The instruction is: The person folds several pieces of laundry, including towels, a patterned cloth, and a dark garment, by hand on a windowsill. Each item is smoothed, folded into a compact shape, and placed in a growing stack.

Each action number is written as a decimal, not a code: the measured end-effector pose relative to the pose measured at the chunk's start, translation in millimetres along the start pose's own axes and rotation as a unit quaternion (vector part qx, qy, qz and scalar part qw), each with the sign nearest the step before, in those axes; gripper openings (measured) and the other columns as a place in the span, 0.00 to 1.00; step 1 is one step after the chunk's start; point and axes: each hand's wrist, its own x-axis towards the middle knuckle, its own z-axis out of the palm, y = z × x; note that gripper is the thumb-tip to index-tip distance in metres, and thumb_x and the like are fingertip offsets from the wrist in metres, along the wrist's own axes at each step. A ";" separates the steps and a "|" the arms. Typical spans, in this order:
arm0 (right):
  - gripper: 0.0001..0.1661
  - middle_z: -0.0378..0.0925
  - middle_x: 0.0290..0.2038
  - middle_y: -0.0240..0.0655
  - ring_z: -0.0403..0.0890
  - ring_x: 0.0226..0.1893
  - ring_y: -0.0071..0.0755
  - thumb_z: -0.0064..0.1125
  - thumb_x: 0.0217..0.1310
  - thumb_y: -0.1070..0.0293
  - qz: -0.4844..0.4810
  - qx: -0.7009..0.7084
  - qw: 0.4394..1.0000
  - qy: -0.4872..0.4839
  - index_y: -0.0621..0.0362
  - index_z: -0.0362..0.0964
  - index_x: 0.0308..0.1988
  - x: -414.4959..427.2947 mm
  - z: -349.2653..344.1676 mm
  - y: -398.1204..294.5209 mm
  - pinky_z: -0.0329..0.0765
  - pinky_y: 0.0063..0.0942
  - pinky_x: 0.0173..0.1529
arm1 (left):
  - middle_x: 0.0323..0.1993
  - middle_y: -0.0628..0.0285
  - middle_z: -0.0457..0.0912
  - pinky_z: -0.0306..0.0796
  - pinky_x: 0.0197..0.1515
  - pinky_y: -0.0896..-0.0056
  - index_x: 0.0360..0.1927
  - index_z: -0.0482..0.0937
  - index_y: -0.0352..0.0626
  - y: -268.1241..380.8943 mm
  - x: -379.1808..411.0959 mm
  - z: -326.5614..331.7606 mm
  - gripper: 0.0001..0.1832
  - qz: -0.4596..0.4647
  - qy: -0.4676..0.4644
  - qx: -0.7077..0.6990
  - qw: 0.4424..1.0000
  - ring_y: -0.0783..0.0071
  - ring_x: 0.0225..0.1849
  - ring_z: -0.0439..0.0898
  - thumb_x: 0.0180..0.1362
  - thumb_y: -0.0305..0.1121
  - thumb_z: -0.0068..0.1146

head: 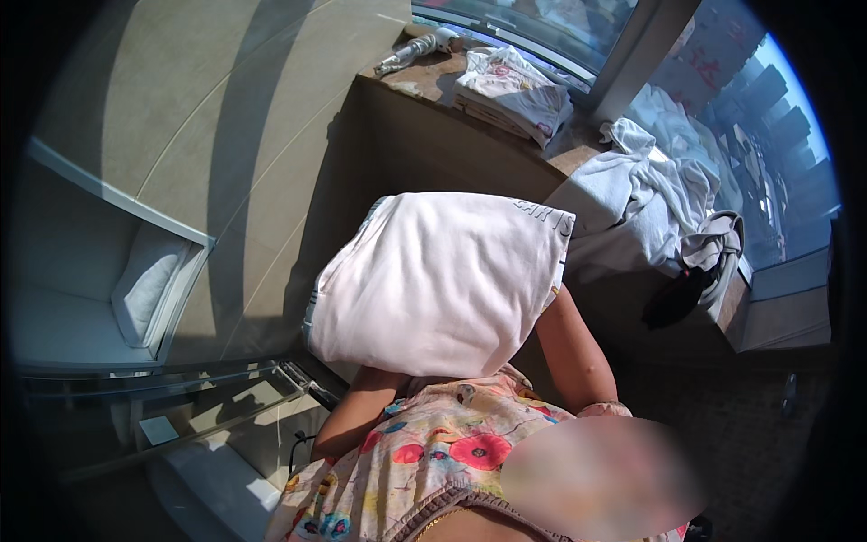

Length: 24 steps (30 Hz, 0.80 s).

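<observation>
In front of my chest, a folded white cloth (433, 284) is held up, with dark lettering near its upper right corner and bluish trim along its left edge. It looks thick and soft, in layers. My left forearm (369, 400) passes under its lower left side, and that hand is hidden beneath the fabric. From the right, my right forearm (576, 352) reaches up behind the cloth's right edge, where the hand is also covered. The bundle rests on both arms, so both hands bear it, though no finger shows.
Folded printed clothes (511, 91) are stacked on a stone window ledge (569, 159), near a whitish handheld object (420, 51). Crumpled white towels (637, 196), a knotted grey cloth (714, 247) and a black item (677, 298) lie along it. At left is an open cabinet (74, 305) holding a white cushion-like item (149, 288).
</observation>
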 end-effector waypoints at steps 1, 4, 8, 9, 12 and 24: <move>0.24 0.74 0.50 0.41 0.75 0.50 0.37 0.47 0.66 0.53 -0.004 -0.008 1.000 -0.001 0.59 0.70 0.52 0.0 -2.7 -5.2 0.73 0.37 0.57 | 0.59 0.56 0.68 0.67 0.57 0.62 0.65 0.59 0.42 0.8 0.8 0.5 0.26 0.001 0.002 0.002 1.000 0.66 0.59 0.69 0.67 0.42 0.42; 0.24 0.74 0.50 0.41 0.75 0.50 0.38 0.46 0.66 0.53 0.012 0.027 1.000 0.001 0.59 0.70 0.52 -1.7 -2.9 -3.5 0.73 0.38 0.57 | 0.59 0.56 0.68 0.67 0.56 0.63 0.65 0.60 0.42 6.2 -2.4 1.6 0.26 0.008 0.009 0.019 1.000 0.66 0.58 0.69 0.67 0.42 0.42; 0.50 0.61 0.64 0.41 0.64 0.63 0.40 0.35 0.57 0.25 0.120 0.241 0.963 -0.029 0.54 0.57 0.64 -48.2 18.9 17.4 0.57 0.43 0.67 | 0.59 0.56 0.68 0.67 0.56 0.64 0.64 0.60 0.42 21.4 -29.1 -3.9 0.25 0.013 0.037 0.074 0.996 0.67 0.58 0.69 0.67 0.41 0.42; 0.55 0.54 0.68 0.38 0.57 0.67 0.40 0.33 0.54 0.22 0.121 0.285 0.945 -0.106 0.51 0.50 0.67 -67.9 14.5 27.5 0.52 0.42 0.69 | 0.58 0.56 0.69 0.67 0.56 0.64 0.64 0.60 0.42 25.3 -36.7 -6.4 0.25 0.012 0.043 0.094 0.995 0.67 0.58 0.69 0.67 0.41 0.42; 0.48 0.57 0.66 0.39 0.61 0.64 0.39 0.40 0.59 0.29 0.170 0.224 0.958 -0.063 0.53 0.55 0.65 -90.2 34.9 38.4 0.58 0.40 0.66 | 0.58 0.56 0.69 0.67 0.56 0.65 0.64 0.60 0.41 36.5 -62.0 -15.9 0.25 0.008 0.075 0.172 0.982 0.67 0.57 0.70 0.67 0.41 0.41; 0.29 0.69 0.55 0.37 0.72 0.52 0.30 0.49 0.63 0.49 -0.055 -0.034 0.991 0.114 0.56 0.64 0.56 -39.3 61.4 -23.9 0.70 0.30 0.57 | 0.57 0.56 0.70 0.67 0.56 0.68 0.63 0.62 0.40 14.2 -34.1 -1.2 0.24 -0.068 0.044 0.395 0.915 0.68 0.56 0.70 0.67 0.39 0.41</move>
